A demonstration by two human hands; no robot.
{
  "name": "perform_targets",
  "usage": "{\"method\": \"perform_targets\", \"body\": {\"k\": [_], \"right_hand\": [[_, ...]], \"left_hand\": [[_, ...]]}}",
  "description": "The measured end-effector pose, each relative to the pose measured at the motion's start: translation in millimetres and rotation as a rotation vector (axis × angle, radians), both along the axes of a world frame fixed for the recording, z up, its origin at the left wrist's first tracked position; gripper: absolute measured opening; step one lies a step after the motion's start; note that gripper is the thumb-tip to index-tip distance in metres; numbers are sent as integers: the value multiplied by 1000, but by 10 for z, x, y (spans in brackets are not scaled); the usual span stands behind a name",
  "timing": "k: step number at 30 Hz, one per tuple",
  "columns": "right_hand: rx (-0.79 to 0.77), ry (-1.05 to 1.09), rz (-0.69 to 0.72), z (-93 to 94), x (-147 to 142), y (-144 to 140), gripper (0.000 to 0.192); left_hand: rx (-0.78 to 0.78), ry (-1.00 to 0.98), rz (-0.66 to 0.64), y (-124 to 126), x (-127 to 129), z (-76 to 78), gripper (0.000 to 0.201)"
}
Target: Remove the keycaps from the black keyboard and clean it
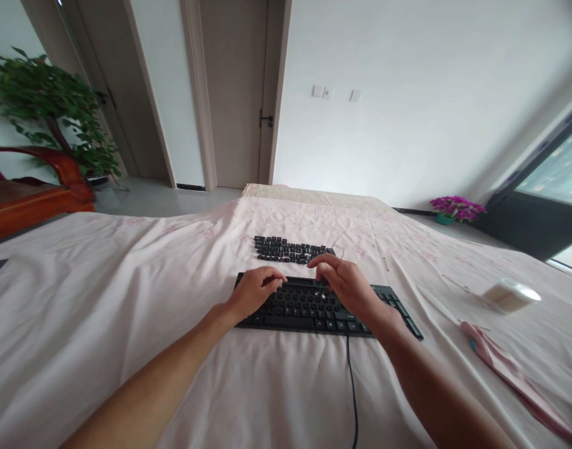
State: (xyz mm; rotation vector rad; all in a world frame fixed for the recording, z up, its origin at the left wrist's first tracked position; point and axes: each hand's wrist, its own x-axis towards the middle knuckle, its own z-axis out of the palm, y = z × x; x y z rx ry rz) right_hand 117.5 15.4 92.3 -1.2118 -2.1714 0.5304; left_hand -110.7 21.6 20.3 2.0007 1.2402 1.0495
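Note:
A black keyboard (pixel 295 323) lies on the pale cloth, many of its middle keys without caps. My left hand (pixel 255 292) rests at its upper left part, thumb and fingers closed in a pinch; whatever lies between the tips is too small to make out. Over the upper middle of the keyboard is my right hand (pixel 345 284), its index finger stretched toward the loose keycaps (pixel 286 249) and apart from the bent thumb. Those black keycaps stand in rows just beyond the keyboard. A thin wire loop (pixel 339 251) lies at their right end.
A black cable (pixel 352 386) runs from the keyboard toward me. Rightward on the cloth (pixel 183 355) are a clear round tub (pixel 513 296), thin sticks (pixel 438 304) and a folded pink cloth strip (pixel 510 374). A wooden chair (pixel 65 178) stands at left.

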Motion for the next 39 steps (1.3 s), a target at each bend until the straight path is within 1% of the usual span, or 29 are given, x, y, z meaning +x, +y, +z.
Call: {"method": "perform_targets", "body": {"k": [2, 4, 7, 10, 13, 17, 21, 24, 30, 35, 39], "right_hand": [[-143, 121, 97, -90, -114, 105, 25], [-247, 193, 162, -204, -183, 142, 22], [-296, 251, 186, -343, -223, 95, 28], [-260, 264, 217, -397, -230, 10, 32], [-230, 217, 236, -409, -239, -41, 31], [-212, 168, 225, -461, -262, -53, 32], [-190, 189, 229, -533, -290, -58, 32], [-171, 190, 238, -552, -311, -72, 32], [-92, 159, 298, -593, -325, -71, 30], [7, 203, 351, -728, -300, -34, 27], [115, 258, 430, -829, -287, -24, 25]], "left_hand": [[-63, 2, -32, 0, 51, -57, 19], [-114, -10, -64, 13, 62, -108, 19], [-160, -48, -102, 29, 36, -128, 22], [-155, -32, -156, 28, 11, -101, 21], [-112, 5, -209, 19, 5, -85, 18], [-62, 32, -281, 11, 5, -98, 14], [-38, 57, -335, 7, -6, -107, 10], [-25, 86, -377, 13, -18, -114, 9], [-3, 137, -371, 44, -21, -170, 10], [32, 196, -360, 42, 11, -180, 9], [42, 223, -324, 32, 47, -173, 14]]}}
